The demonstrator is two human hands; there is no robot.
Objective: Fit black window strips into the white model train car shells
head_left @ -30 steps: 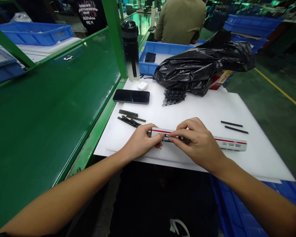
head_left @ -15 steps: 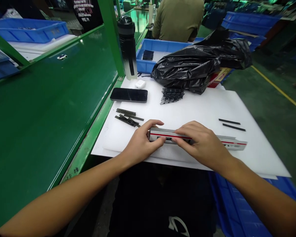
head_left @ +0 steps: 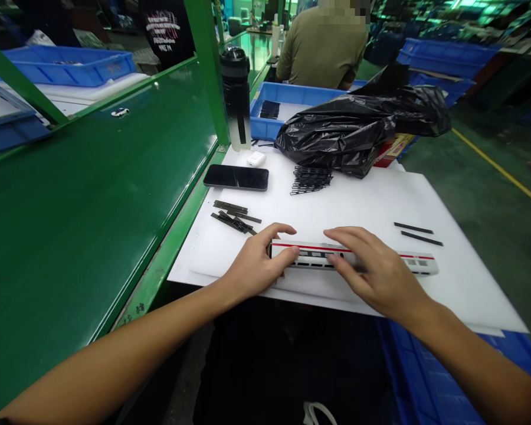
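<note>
Both hands at the window side of the striped body

Clock centred on the long white train-car-shaped body with a red stripe [head_left: 313, 248], which lies across the near half of the white flat sheet [head_left: 358, 203], 9 to 3 o'clock.

Left hand [head_left: 265, 260], at 9: thumb on the striped side, fingers behind; a hold on that end, index raised. Right hand [head_left: 371, 268], toward 3: spread, thumb by the windows, fingers lifted clear on the far side, pinching nothing visible.

Step in hand, as judged: attention to the window row. Next move should call for a steady left hold and a light, exact right thumb.

Thin dark flat strips [head_left: 234, 218] between 9 and 10; black openwork frames [head_left: 312, 180] at 11; two narrow black strips [head_left: 418, 233] toward 2.

Unclear: right hand masks mid-body, so one continuous piece is unconfirmed. Right thumb contact: cannot tell. Left fingers mostly hidden. Window detail too small to read.
</note>
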